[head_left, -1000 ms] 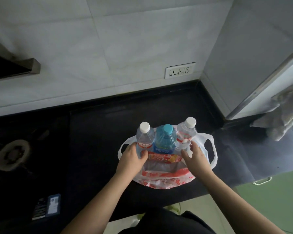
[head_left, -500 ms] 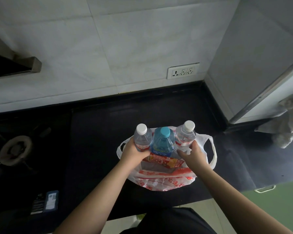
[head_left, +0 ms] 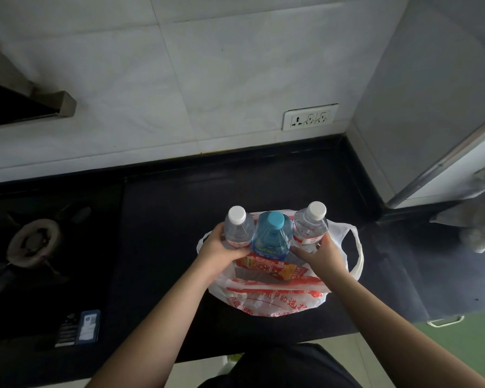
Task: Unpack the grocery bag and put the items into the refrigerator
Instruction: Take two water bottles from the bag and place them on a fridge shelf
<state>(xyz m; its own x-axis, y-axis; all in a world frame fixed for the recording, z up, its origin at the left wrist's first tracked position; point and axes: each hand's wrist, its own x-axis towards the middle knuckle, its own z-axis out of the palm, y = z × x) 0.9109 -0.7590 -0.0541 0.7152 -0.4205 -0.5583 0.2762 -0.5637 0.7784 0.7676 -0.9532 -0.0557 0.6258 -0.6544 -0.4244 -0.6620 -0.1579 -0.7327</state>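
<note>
A white grocery bag (head_left: 272, 299) with red print sits on the black counter (head_left: 179, 219). Three bottles stand upright in it: a clear bottle with a white cap (head_left: 238, 229) at the left, a blue bottle with a blue cap (head_left: 272, 238) in the middle, another clear white-capped bottle (head_left: 311, 228) at the right. A red and yellow snack packet (head_left: 269, 268) lies in front of them inside the bag. My left hand (head_left: 221, 254) is wrapped around the left clear bottle. My right hand (head_left: 322, 256) grips the right clear bottle low down.
A gas burner (head_left: 32, 242) is set into the counter at the left, with a small dark card or label (head_left: 84, 327) near the front edge. A wall socket (head_left: 310, 117) is behind. The grey refrigerator side (head_left: 431, 107) rises at the right, with a cloth (head_left: 482, 219) hanging beside it.
Both hands have moved from the bag's rim up onto the two outer clear bottles and closed around them. The bottles have come up slightly.
</note>
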